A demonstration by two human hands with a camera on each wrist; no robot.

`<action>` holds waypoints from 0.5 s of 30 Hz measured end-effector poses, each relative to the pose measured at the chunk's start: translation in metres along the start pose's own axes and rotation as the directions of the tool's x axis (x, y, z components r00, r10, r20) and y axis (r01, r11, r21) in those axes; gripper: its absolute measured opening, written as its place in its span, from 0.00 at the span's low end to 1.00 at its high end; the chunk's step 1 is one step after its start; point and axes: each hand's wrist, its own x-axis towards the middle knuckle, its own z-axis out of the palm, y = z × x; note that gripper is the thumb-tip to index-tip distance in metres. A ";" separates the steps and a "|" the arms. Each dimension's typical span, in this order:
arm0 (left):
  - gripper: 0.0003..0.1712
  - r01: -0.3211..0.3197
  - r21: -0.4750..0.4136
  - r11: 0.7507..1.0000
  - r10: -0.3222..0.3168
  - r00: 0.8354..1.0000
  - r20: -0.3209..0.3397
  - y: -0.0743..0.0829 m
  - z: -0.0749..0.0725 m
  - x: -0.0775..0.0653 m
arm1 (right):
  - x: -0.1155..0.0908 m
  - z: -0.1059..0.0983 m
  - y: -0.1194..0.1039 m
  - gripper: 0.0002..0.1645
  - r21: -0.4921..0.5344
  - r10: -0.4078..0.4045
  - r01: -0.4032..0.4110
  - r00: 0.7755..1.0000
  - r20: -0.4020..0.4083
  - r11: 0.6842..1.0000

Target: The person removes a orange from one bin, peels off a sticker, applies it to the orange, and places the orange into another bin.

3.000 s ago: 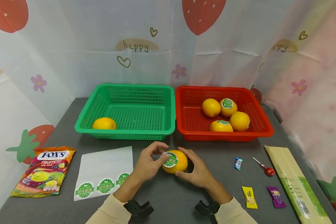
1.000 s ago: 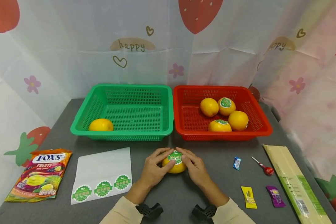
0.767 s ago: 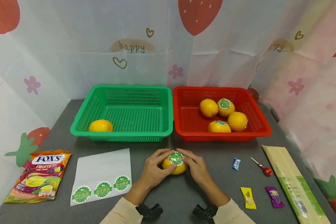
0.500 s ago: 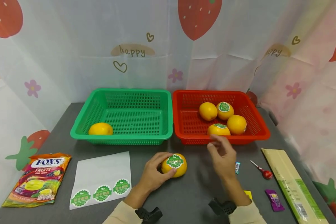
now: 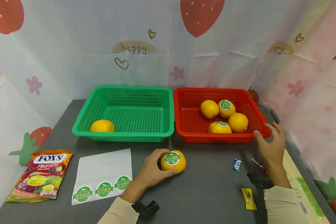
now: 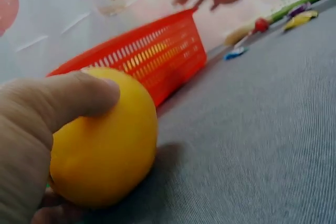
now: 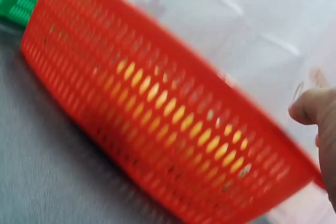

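My left hand [image 5: 154, 168] holds an orange [image 5: 179, 165] on the grey table, its thumb along the near side and its fingers around the left. A round green-and-white sticker [image 5: 172, 158] sits on top of the fruit. In the left wrist view the thumb lies across the orange [image 6: 113, 145]. My right hand [image 5: 273, 146] is at the front right corner of the red basket [image 5: 212, 137], thumb and fingers spread apart with nothing between them. In the right wrist view the thumb [image 7: 310, 107] is close to the basket's rim. Several oranges [image 5: 209, 109] lie in that basket, some with stickers.
A green basket [image 5: 123, 134] with one orange [image 5: 102, 126] stands left of the red one. A white sticker sheet [image 5: 105, 168] and a candy bag [image 5: 42, 174] lie at left. Small candies [image 5: 249, 199], a lollipop and a long pale packet [image 5: 302, 183], partly under the right arm, lie at right.
Both hands were on the orange, the left thumb at its sticker earlier. My right hand has let go and moved right to the red basket's corner. The left hand still holds the orange.
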 end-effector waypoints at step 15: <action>0.43 -0.023 0.149 0.989 0.039 0.994 -0.102 0.047 -0.102 0.034 | -0.007 0.007 0.018 0.30 0.014 0.058 -0.058 0.998 0.027 0.998</action>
